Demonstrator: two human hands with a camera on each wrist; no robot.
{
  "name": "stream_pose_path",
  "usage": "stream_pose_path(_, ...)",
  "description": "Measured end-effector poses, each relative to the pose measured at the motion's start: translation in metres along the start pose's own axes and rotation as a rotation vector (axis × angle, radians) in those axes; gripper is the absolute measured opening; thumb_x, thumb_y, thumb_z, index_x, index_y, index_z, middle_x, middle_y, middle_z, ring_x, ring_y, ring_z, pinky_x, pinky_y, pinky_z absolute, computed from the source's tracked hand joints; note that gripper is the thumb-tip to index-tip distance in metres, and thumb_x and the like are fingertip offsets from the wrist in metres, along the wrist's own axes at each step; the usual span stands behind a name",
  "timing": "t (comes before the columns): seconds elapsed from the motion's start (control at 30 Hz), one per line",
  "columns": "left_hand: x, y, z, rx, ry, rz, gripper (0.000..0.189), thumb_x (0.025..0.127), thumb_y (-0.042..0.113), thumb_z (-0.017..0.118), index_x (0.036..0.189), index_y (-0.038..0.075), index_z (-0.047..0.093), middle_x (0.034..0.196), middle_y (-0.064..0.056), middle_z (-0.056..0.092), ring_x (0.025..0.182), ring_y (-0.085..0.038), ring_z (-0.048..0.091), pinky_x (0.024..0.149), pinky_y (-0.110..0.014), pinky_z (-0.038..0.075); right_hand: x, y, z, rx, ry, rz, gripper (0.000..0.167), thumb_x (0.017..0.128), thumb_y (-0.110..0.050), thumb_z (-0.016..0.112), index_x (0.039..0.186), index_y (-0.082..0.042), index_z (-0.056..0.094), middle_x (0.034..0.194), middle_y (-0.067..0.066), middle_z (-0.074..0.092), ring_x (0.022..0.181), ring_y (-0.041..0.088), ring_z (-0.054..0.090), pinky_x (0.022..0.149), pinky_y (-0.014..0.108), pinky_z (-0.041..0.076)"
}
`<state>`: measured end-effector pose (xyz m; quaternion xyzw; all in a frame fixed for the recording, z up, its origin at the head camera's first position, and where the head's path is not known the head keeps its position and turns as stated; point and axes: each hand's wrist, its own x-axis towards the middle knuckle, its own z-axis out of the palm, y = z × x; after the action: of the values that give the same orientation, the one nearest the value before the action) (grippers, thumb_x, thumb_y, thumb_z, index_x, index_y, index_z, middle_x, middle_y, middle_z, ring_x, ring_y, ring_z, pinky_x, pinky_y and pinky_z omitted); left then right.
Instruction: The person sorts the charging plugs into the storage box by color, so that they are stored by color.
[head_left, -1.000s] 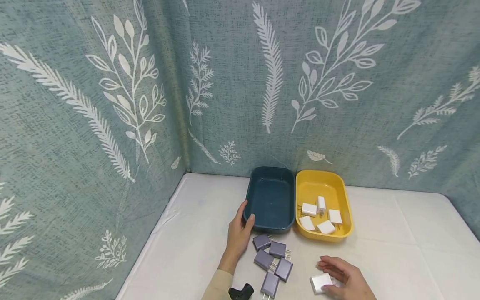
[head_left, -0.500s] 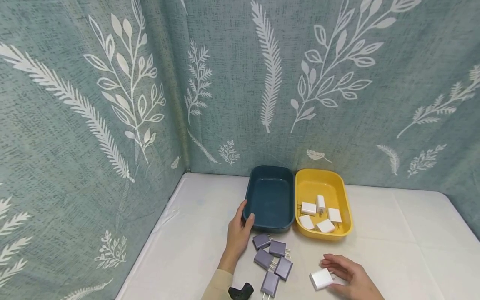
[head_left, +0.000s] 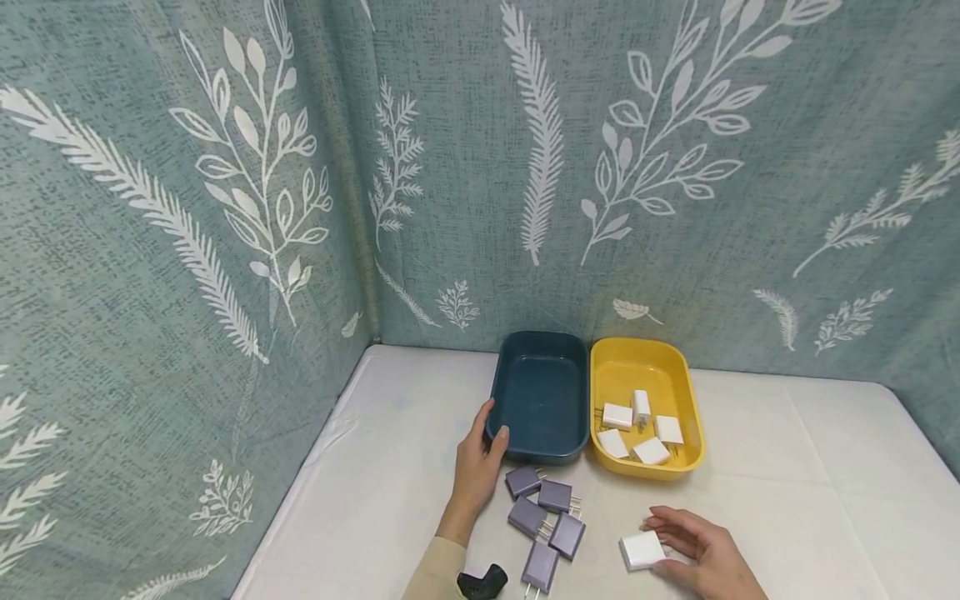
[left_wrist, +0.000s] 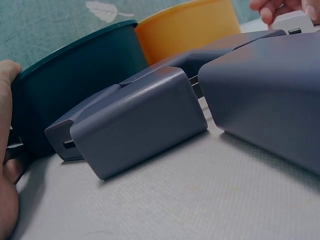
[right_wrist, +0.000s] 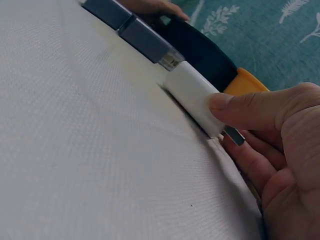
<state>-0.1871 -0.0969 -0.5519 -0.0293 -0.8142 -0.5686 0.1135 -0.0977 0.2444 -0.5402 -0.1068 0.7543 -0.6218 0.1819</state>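
White charger (head_left: 642, 551), right hand (head_left: 708, 552) curled, thumb touching

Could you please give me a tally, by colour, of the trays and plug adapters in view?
Dark blue rounded rectangular tray: 1
Yellow rounded rectangular tray: 1
Purple-grey rectangular plug adapters with metal prongs: 5
White rectangular plug adapters with metal prongs: 6 (5 inside the yellow tray, 1 outside it)
Total: 13

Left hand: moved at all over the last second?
No. In the head view, the left hand stays at the near-left corner of the blue tray, with no visible shift against the curtain.
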Motion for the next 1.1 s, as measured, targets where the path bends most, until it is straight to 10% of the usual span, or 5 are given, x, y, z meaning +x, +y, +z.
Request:
stream_pose_path(0.3,-0.001,0.000,-0.001,0.017,0.004,-0.011,0.056,0.099,0.035,0.054,0.150,0.018,0.037,0.153,-0.008,0.043,0.140,-0.024,0.043,0.114,-0.044,0.038,-0.002,0.002,0.007,0.021,0.135,-0.030,0.067,0.075,-0.002,0.079,0.132,0.013,0.047,0.113,-0.006,0.070,0.103,-0.004,0.064,0.089,0.017,0.054)
stream_pose_path(0.6,-0.001,-0.002,0.000,0.017,0.005,-0.020,0.055,0.099,0.034,0.054,0.150,0.020,0.038,0.153,-0.008,0.042,0.140,-0.024,0.043,0.114,-0.042,0.038,-0.001,-0.001,0.011,0.022,0.239,0.035,0.066,0.072,0.001,0.080,0.130,0.009,0.052,0.115,0.014,0.068,0.099,0.000,0.067,0.087,0.019,0.056)
stream_pose_path(1.1,0.001,-0.002,0.001,0.023,0.011,0.002,0.054,0.099,0.034,0.054,0.150,0.022,0.038,0.152,-0.008,0.044,0.139,-0.025,0.044,0.113,-0.043,0.039,0.002,0.003,0.013,0.023,0.288,-0.126,0.060,0.073,0.003,0.079,0.126,0.013,0.053,0.104,-0.008,0.071,0.096,0.003,0.069,0.084,0.019,0.057)
